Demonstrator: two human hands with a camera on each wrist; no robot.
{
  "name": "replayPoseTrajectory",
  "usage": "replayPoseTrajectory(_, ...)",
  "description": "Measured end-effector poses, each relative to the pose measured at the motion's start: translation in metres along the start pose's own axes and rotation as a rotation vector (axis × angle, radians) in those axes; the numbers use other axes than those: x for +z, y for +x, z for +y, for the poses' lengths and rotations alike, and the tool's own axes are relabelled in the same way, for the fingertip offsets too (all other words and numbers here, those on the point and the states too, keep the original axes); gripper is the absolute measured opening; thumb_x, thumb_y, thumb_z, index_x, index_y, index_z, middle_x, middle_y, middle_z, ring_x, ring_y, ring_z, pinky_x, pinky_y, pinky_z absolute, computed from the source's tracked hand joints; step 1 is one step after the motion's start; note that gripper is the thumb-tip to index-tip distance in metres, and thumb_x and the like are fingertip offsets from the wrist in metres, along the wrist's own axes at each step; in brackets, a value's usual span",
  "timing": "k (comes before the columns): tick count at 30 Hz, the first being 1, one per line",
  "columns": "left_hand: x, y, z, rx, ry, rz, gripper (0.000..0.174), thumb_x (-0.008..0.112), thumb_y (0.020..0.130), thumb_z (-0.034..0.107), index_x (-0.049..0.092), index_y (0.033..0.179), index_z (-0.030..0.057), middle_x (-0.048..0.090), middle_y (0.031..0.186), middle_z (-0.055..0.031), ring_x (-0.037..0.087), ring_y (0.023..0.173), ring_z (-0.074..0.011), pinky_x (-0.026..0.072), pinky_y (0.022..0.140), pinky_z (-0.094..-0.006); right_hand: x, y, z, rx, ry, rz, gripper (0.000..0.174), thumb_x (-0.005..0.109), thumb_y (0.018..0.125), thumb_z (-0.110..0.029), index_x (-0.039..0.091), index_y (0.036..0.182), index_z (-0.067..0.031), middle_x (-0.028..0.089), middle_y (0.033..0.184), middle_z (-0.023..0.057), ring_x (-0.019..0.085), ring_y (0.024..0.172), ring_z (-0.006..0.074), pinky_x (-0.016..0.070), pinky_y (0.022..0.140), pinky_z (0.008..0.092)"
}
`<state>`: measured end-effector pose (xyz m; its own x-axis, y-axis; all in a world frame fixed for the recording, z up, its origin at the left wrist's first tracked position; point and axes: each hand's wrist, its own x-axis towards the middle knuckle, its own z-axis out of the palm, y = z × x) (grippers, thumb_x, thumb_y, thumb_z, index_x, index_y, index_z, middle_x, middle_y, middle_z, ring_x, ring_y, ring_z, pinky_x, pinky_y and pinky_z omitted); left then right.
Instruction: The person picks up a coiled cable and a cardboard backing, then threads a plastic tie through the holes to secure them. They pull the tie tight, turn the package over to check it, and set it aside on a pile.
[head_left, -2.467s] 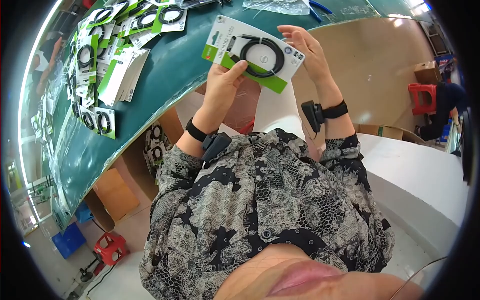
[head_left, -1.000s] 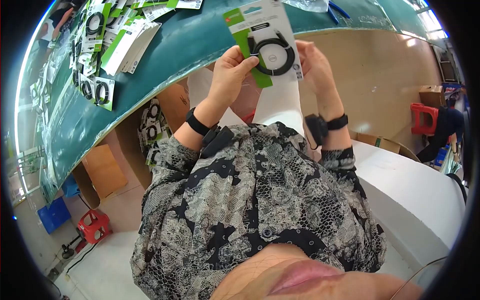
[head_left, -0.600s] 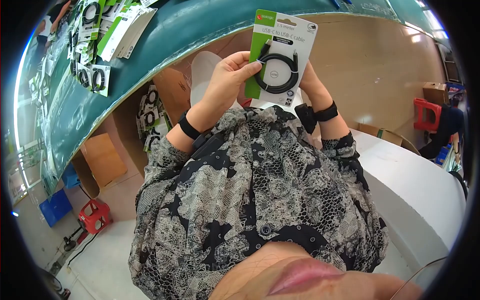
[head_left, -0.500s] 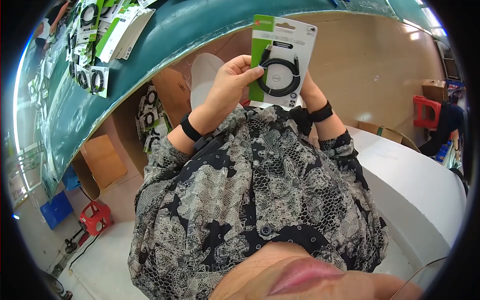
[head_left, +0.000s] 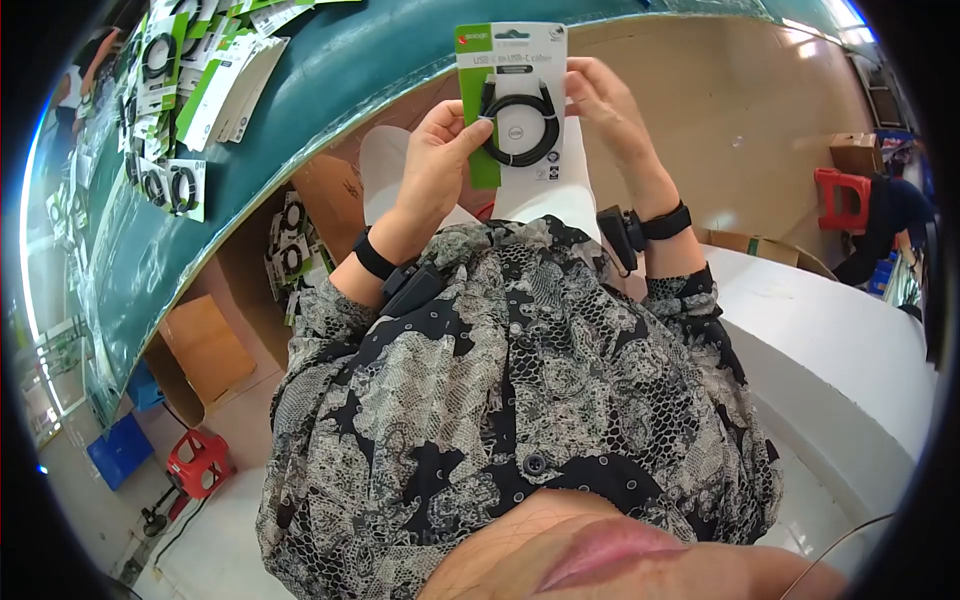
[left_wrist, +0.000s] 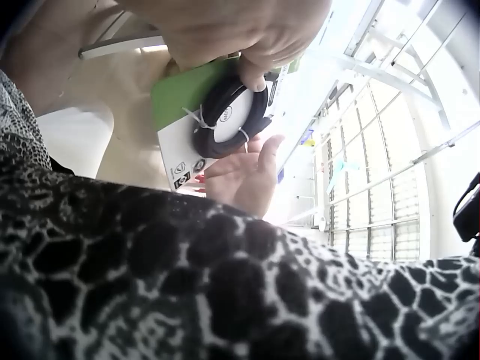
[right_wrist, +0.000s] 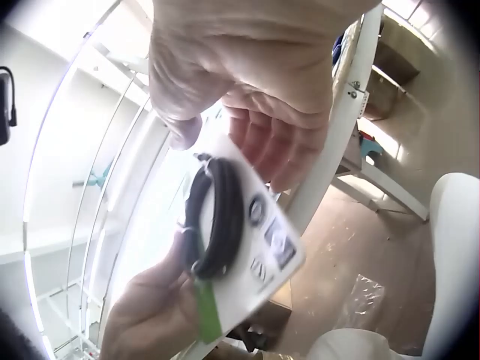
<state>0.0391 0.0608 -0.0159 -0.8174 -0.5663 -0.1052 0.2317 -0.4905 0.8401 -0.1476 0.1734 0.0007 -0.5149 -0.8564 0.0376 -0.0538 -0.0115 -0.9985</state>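
Observation:
My left hand (head_left: 437,160) pinches the left edge of a carded USB-C cable (head_left: 521,128), thumb on the front and fingers behind. A black coil with white ties sits on the white and green card, printed side facing me. At the card's upper right edge is my right hand (head_left: 612,112), its fingers loosely extended. In the left wrist view the left thumb presses on the coil, and the right hand (left_wrist: 244,182) shows an unclosed palm behind the card. The right wrist view has the right thumb (right_wrist: 185,133) standing apart from the fingers at the card's end.
A green-topped table (head_left: 250,140) lies ahead and to the left, bearing many carded cables (head_left: 158,60) and a fanned stack of cards (head_left: 232,90). Below its edge, a cardboard box (head_left: 262,270) holds more carded cables. A white curved surface (head_left: 800,325) is at my right.
The card has shifted left and now stands straighter in the left hand. The right hand, earlier mostly hidden behind the card, has come out to its right edge.

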Motion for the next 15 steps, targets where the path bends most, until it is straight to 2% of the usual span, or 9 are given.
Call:
replayPoseTrajectory(5, 0.001, 0.009, -0.004, 0.008, -0.039, 0.062, 0.018, 0.058, 0.089, 0.004, 0.054, 0.105, -0.0018, 0.064, 0.095, -0.0071, 0.061, 0.084, -0.01, 0.0503, 0.076, -0.0236, 0.015, -0.005, 0.002, 0.049, -0.247, -0.039, 0.026, 0.057, 0.092, -0.018, 0.057, 0.11, 0.0009, 0.061, 0.093, 0.0017, 0.056, 0.085, 0.0068, 0.0459, 0.075, 0.022)
replayPoseTrajectory(8, 0.0, 0.011, -0.007, 0.128, 0.095, 0.063, 0.019, 0.058, 0.089, 0.004, 0.054, 0.105, -0.0025, 0.064, 0.095, -0.007, 0.061, 0.084, -0.0094, 0.0503, 0.075, -0.023, 0.019, -0.002, 0.007, 0.057, 0.034, 0.038, 0.026, 0.057, 0.092, -0.015, 0.056, 0.112, 0.0005, 0.061, 0.089, 0.0002, 0.054, 0.081, 0.0054, 0.045, 0.074, 0.0201)
replayPoseTrajectory(12, -0.004, 0.022, -0.011, 0.059, -0.049, 0.095, 0.018, 0.058, 0.089, 0.004, 0.054, 0.105, -0.0024, 0.064, 0.094, -0.007, 0.06, 0.082, -0.0087, 0.05, 0.073, -0.0221, 0.027, 0.001, 0.012, 0.041, 0.247, 0.07, 0.028, 0.058, 0.091, -0.012, 0.055, 0.116, 0.0002, 0.061, 0.091, 0.0006, 0.054, 0.079, 0.006, 0.0445, 0.073, 0.02)
replayPoseTrajectory(13, -0.005, 0.023, -0.012, 0.06, -0.05, 0.096, 0.018, 0.058, 0.089, 0.004, 0.054, 0.105, -0.0024, 0.064, 0.094, -0.007, 0.06, 0.082, -0.0087, 0.05, 0.073, -0.0221, 0.031, 0.003, 0.013, 0.041, 0.246, 0.069, 0.028, 0.058, 0.091, -0.012, 0.055, 0.116, 0.0002, 0.061, 0.091, 0.0006, 0.054, 0.079, 0.006, 0.0445, 0.073, 0.02)
replayPoseTrajectory(15, -0.004, 0.026, -0.014, 0.096, -0.005, 0.119, 0.017, 0.058, 0.089, 0.004, 0.054, 0.104, -0.0022, 0.064, 0.093, -0.0071, 0.06, 0.08, -0.0086, 0.0498, 0.072, -0.0217, 0.037, 0.005, 0.015, -0.068, 0.121, 0.211, 0.026, 0.061, 0.089, -0.012, 0.056, 0.112, -0.0001, 0.061, 0.089, 0.0015, 0.054, 0.078, 0.0075, 0.0452, 0.073, 0.0215)
